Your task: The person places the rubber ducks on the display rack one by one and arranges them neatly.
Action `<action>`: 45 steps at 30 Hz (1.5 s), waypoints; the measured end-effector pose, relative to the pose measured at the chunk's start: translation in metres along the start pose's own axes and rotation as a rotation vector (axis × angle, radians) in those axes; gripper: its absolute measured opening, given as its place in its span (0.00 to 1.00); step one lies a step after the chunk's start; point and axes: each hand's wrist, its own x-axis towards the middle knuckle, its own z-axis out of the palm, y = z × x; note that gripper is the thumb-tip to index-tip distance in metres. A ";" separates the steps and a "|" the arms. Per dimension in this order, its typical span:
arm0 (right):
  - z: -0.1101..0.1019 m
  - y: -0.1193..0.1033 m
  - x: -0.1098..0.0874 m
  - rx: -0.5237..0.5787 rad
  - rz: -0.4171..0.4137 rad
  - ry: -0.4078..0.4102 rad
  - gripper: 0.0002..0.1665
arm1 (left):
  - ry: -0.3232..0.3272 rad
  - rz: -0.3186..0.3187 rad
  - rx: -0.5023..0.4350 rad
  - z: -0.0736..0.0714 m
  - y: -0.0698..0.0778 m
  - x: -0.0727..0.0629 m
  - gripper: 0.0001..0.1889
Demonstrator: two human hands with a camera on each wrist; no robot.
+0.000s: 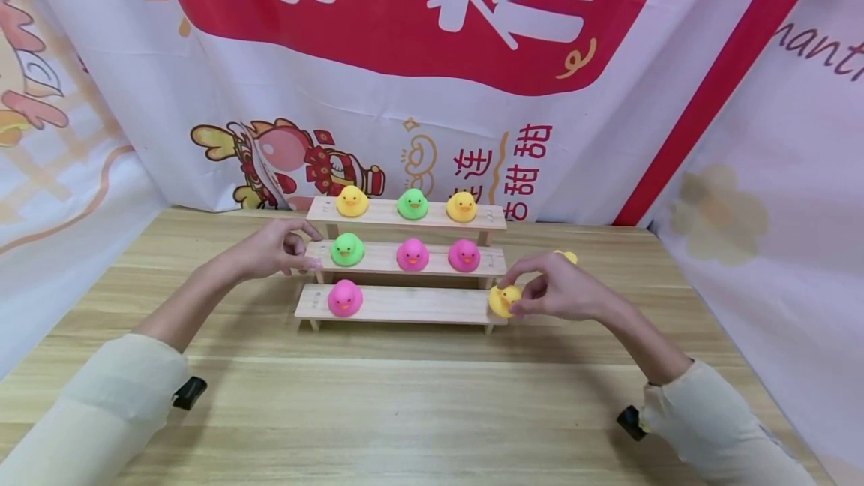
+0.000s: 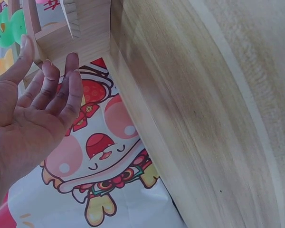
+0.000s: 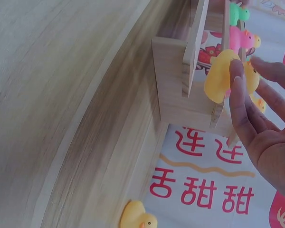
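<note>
A three-step wooden display stand (image 1: 405,304) holds small rubber ducks. My right hand (image 1: 563,287) pinches a yellow rubber duck (image 1: 503,301) between thumb and fingers, close over the right end of the lowest step; the right wrist view shows this duck (image 3: 219,76) from the side. At the left end of the middle step, my left hand (image 1: 273,250) grips the board's edge, its thumb in front near a green duck (image 1: 347,250). In the left wrist view, the fingers of the left hand (image 2: 33,118) curl loosely beside the stand. A pink duck (image 1: 345,298) sits at the left of the lowest step.
On the top step stand two yellow ducks (image 1: 352,202) and a green duck (image 1: 412,204). Two pink ducks (image 1: 412,254) share the middle step with the green one. Another yellow duck (image 3: 137,216) lies on the table behind the right hand. A printed cloth (image 1: 337,88) hangs behind.
</note>
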 end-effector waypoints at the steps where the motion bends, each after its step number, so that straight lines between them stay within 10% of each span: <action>1: 0.001 -0.001 0.001 0.005 -0.010 -0.005 0.17 | -0.002 0.000 -0.002 0.000 0.000 0.000 0.26; 45: 0.049 -0.035 0.051 -0.085 -0.208 0.041 0.14 | 0.014 0.009 -0.031 0.002 0.001 -0.002 0.25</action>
